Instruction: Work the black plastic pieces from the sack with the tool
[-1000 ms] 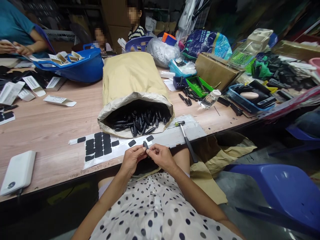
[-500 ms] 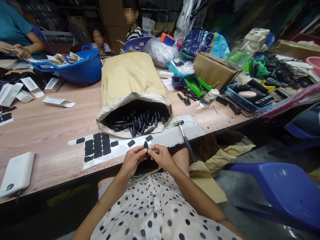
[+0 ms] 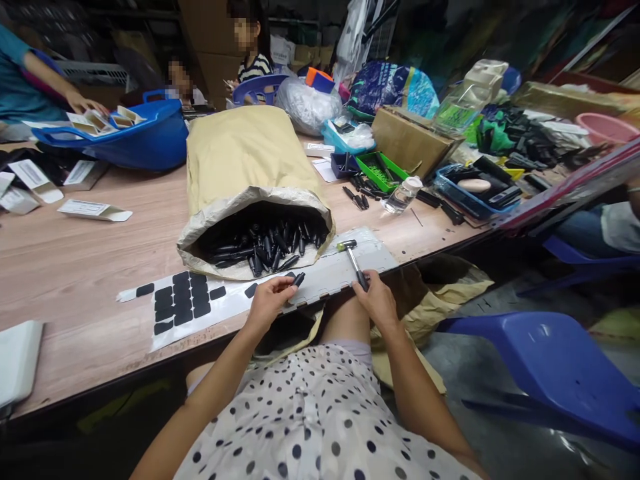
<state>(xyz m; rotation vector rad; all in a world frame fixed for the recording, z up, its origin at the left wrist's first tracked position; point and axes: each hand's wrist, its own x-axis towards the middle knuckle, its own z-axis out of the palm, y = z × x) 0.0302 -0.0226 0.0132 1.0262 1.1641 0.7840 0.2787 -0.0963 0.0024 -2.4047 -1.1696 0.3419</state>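
Note:
Pinched in the fingers of my left hand [image 3: 271,300] is a small black tapered part [image 3: 299,279], held over the table's front edge. My right hand [image 3: 376,299] is closed round the dark handle of a small hammer [image 3: 353,257]; its yellow-green and black head lies over a grey-white board [image 3: 371,248]. Just behind my hands, an open paper sack [image 3: 250,150] lies on its side with many similar black parts [image 3: 273,245] in its mouth. Left of my left hand is a white backing sheet [image 3: 225,310] with rows of black rounded stickers [image 3: 183,298].
A blue basin [image 3: 145,143] holds small white boxes at the left, where a co-worker's hand [image 3: 83,103] reaches. A clear bottle [image 3: 403,195], a green tray [image 3: 381,170] and a blue tray [image 3: 477,193] stand to the right. A blue chair [image 3: 545,367] is beside me.
My right hand has left the black part and moved right onto the hammer handle. My left hand keeps the part, now tilted. The view has shifted slightly right. A co-worker's hand has reached to the basin.

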